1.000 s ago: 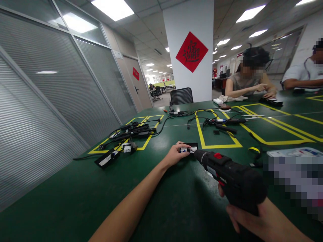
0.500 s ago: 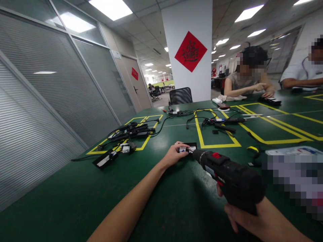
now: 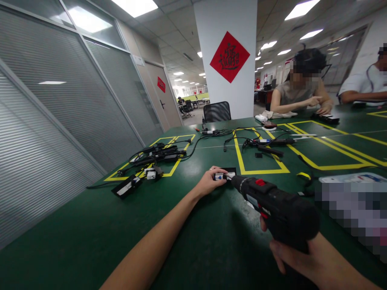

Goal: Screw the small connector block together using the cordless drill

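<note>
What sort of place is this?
Probably an office, partly used as a workshop: the slatted blinds and mesh-backed chair suggest an office, while the power drill over the table suggests workshop use.

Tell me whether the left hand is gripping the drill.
No, the right hand grips the drill, while the left hand holds the small black part at the drill's tip.
</note>
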The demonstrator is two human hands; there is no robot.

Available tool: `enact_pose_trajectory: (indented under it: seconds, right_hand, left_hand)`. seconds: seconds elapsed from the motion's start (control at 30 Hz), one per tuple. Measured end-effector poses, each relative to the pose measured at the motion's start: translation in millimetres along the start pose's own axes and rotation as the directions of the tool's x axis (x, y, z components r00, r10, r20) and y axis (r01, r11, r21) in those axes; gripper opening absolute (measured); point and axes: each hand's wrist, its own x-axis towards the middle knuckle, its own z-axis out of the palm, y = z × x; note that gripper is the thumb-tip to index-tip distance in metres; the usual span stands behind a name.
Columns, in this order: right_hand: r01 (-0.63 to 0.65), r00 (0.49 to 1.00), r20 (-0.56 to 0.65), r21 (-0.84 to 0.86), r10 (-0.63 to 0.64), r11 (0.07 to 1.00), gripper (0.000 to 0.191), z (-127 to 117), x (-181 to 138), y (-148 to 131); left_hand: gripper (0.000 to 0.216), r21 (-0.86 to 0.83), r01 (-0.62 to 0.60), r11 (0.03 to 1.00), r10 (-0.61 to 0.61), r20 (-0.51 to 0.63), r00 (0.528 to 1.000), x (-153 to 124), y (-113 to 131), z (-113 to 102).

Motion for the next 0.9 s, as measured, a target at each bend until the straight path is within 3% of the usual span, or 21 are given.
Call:
enact_pose_trajectory:
  seconds: [0.6, 0.9]
  right_hand:
    - [0.024, 1.000, -0.010, -0.038, -0.024, 0.999, 0.030, 0.2, 1.8, 4.2]
    - [0.051, 0.997, -0.061, -0.092, -0.057, 0.994, 0.023, -2.2, -1.8, -7.4]
  left_hand:
    - [0.034, 0.055, -0.031, 0.998, 0.032, -0.016, 0.999, 1.0, -4.3, 1.0]
    - [0.035, 0.064, -0.040, 0.997, 0.041, -0.015, 0.999, 0.9, -2.3, 1.3]
